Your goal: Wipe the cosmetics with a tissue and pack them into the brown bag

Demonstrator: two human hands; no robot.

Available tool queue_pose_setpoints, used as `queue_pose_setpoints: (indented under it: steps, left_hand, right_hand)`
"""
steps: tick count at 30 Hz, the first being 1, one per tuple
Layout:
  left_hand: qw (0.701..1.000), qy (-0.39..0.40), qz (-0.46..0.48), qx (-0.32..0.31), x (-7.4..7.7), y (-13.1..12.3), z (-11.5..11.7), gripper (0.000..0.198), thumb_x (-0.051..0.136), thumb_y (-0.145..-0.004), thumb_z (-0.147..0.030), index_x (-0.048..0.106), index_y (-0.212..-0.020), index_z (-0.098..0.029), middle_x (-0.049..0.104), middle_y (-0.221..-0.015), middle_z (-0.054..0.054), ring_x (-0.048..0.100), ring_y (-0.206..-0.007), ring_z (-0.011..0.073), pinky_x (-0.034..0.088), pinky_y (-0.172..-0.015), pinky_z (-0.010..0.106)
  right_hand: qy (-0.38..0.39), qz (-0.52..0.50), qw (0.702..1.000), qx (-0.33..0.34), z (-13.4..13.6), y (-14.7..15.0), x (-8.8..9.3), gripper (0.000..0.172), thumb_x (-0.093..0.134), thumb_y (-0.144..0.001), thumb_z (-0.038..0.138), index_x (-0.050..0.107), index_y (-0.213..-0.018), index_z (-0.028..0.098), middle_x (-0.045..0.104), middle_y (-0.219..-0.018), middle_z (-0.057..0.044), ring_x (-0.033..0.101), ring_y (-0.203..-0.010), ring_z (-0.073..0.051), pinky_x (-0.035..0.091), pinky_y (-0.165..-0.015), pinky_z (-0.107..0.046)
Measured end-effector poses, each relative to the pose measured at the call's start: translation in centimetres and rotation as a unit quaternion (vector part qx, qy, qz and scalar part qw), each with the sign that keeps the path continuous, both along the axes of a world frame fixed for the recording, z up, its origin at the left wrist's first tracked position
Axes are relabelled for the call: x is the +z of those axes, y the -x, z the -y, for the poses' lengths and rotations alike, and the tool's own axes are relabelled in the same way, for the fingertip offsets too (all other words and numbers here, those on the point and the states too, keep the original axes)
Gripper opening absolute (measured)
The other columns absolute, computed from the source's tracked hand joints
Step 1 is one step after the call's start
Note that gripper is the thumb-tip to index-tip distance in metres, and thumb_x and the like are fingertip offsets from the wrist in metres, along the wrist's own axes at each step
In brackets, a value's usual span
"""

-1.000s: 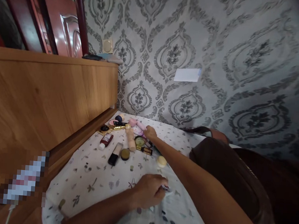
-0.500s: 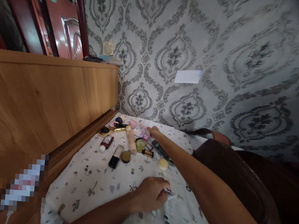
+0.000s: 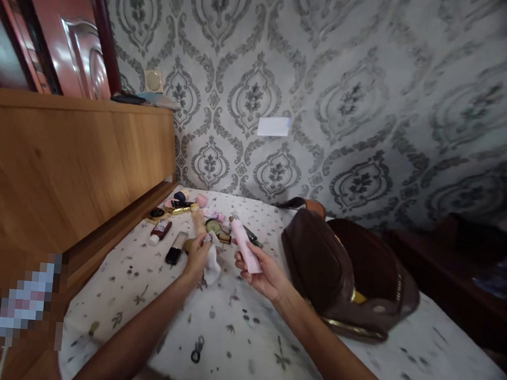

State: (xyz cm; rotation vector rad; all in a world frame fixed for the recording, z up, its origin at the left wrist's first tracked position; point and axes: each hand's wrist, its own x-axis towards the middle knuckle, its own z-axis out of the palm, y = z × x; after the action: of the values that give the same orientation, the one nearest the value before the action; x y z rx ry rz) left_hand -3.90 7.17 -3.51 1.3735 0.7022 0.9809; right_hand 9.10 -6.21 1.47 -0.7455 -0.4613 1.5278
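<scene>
My right hand (image 3: 266,274) is closed around a slim pale pink bottle (image 3: 246,247), its narrow top tilted away from me toward the wall. A crumpled white cloth (image 3: 214,264), perhaps a wipe, hangs from the fingers of my left hand (image 3: 196,262), just left of the bottle. Beyond both hands lies a loose group of cosmetics. It includes a small dark red bottle with a white cap (image 3: 160,232), a foundation bottle with a black cap (image 3: 177,248), a peach tube (image 3: 197,220) and a green round jar (image 3: 213,226). My left hand partly covers another round jar.
A brown leather bag (image 3: 318,261) stands unzipped on the patterned white sheet (image 3: 222,341), right of my arm. A wooden panel (image 3: 73,168) borders the left side, and the papered wall (image 3: 253,95) rises behind. A black ring-shaped item (image 3: 197,350) lies near the front.
My right hand has come back from the far cosmetics with the pink bottle. My left hand has moved forward and left with the white cloth. The view has turned right, showing more of the bag.
</scene>
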Motion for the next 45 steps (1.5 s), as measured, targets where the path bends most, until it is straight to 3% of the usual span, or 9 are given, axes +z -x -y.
queue_pose_setpoints:
  steps: [4, 7, 11, 15, 21, 25, 28, 38, 45]
  left_hand:
    - [0.999, -0.020, 0.016, 0.045, 1.3, 1.3, 0.3, 0.050, 0.055, -0.081, -0.053, 0.054, -0.118, -0.018, 0.062, -0.115, 0.008, 0.060, -0.100, 0.0171, 0.046, -0.082, 0.023]
    - [0.991, -0.134, -0.006, 0.011, 2.9, 2.2, 2.0, 0.042, 0.051, -0.089, -0.045, 0.055, -0.123, -0.020, 0.060, -0.125, 0.008, 0.053, -0.117, 0.0197, 0.042, -0.098, 0.028]
    - [0.918, -0.367, -0.079, -0.132, 4.3, 3.0, 4.7, 0.035, 0.036, -0.099, -0.037, 0.062, -0.111, -0.017, 0.063, -0.110, 0.010, 0.056, -0.107, 0.0206, 0.042, -0.098, 0.033]
    - [0.853, -0.456, -0.187, -0.171, 4.8, 3.1, 5.9, 0.032, 0.034, -0.099, -0.032, 0.060, -0.091, -0.017, 0.055, -0.087, 0.006, 0.053, -0.081, 0.0170, 0.043, -0.079, 0.029]
    - [0.866, -0.354, -0.302, -0.180, 4.9, 2.4, 5.8, 0.030, 0.038, -0.092, -0.030, 0.047, -0.065, -0.019, 0.046, -0.062, -0.002, 0.043, -0.063, 0.0143, 0.032, -0.066, 0.027]
    - [0.885, -0.281, -0.325, -0.181, 4.3, 1.9, 5.1, 0.036, 0.039, -0.089, -0.036, 0.044, -0.057, -0.019, 0.046, -0.055, -0.002, 0.043, -0.060, 0.0140, 0.029, -0.060, 0.027]
    - [0.898, -0.212, -0.331, -0.197, 3.7, 1.7, 4.5, 0.040, 0.041, -0.086, -0.044, 0.046, -0.056, -0.018, 0.045, -0.052, -0.003, 0.043, -0.058, 0.0140, 0.029, -0.057, 0.026]
    - [0.930, -0.018, -0.279, -0.237, 3.7, 2.9, 4.7, 0.043, 0.055, -0.076, -0.058, 0.052, -0.063, -0.017, 0.044, -0.052, -0.005, 0.039, -0.049, 0.0103, 0.030, -0.048, 0.024]
    - [0.968, 0.031, -0.197, -0.154, 4.2, 2.5, 5.3, 0.057, 0.049, -0.077, -0.074, 0.052, -0.068, -0.017, 0.044, -0.051, -0.005, 0.044, -0.048, 0.0102, 0.036, -0.049, 0.023]
  right_hand:
    - [0.004, 0.090, 0.996, 0.023, 3.9, 0.3, -1.7, 0.039, 0.072, -0.081, 0.038, 0.054, -0.108, 0.017, 0.062, -0.067, 0.000, 0.056, -0.051, -0.010, 0.044, -0.041, -0.018]
    - [-0.001, 0.123, 0.991, 0.047, 5.6, 0.5, -2.3, 0.042, 0.075, -0.078, 0.040, 0.053, -0.105, 0.016, 0.064, -0.065, 0.000, 0.056, -0.046, -0.010, 0.043, -0.039, -0.019]
    - [-0.003, 0.110, 0.990, 0.083, 6.9, 0.8, -3.2, 0.043, 0.073, -0.079, 0.044, 0.051, -0.104, 0.016, 0.063, -0.062, 0.002, 0.048, -0.037, -0.006, 0.033, -0.032, -0.016]
    - [-0.018, 0.160, 0.979, 0.122, 7.7, 0.9, -3.8, 0.041, 0.073, -0.079, 0.045, 0.051, -0.099, 0.017, 0.063, -0.064, 0.002, 0.050, -0.037, -0.006, 0.037, -0.033, -0.016]
    - [-0.056, 0.348, 0.930, 0.103, 8.3, 1.3, -3.7, 0.034, 0.066, -0.085, 0.048, 0.053, -0.098, 0.019, 0.059, -0.067, 0.004, 0.055, -0.045, -0.008, 0.045, -0.039, -0.018]
    - [-0.085, 0.481, 0.869, 0.076, 8.6, 1.3, -3.6, 0.034, 0.058, -0.092, 0.045, 0.057, -0.111, 0.018, 0.057, -0.060, 0.004, 0.054, -0.045, -0.010, 0.045, -0.042, -0.020]
    - [-0.096, 0.514, 0.848, 0.086, 8.7, 1.1, -3.5, 0.039, 0.055, -0.093, 0.044, 0.056, -0.121, 0.017, 0.058, -0.060, 0.003, 0.054, -0.046, -0.011, 0.045, -0.043, -0.021]
    - [-0.102, 0.430, 0.887, 0.137, 8.9, 1.0, -3.1, 0.049, 0.057, -0.091, 0.048, 0.052, -0.127, 0.015, 0.055, -0.061, 0.005, 0.052, -0.048, -0.010, 0.043, -0.044, -0.020]
    - [-0.136, 0.405, 0.900, 0.092, 8.5, 1.9, -3.6, 0.051, 0.059, -0.090, 0.049, 0.049, -0.129, 0.018, 0.054, -0.073, 0.003, 0.052, -0.056, -0.010, 0.045, -0.052, -0.022]
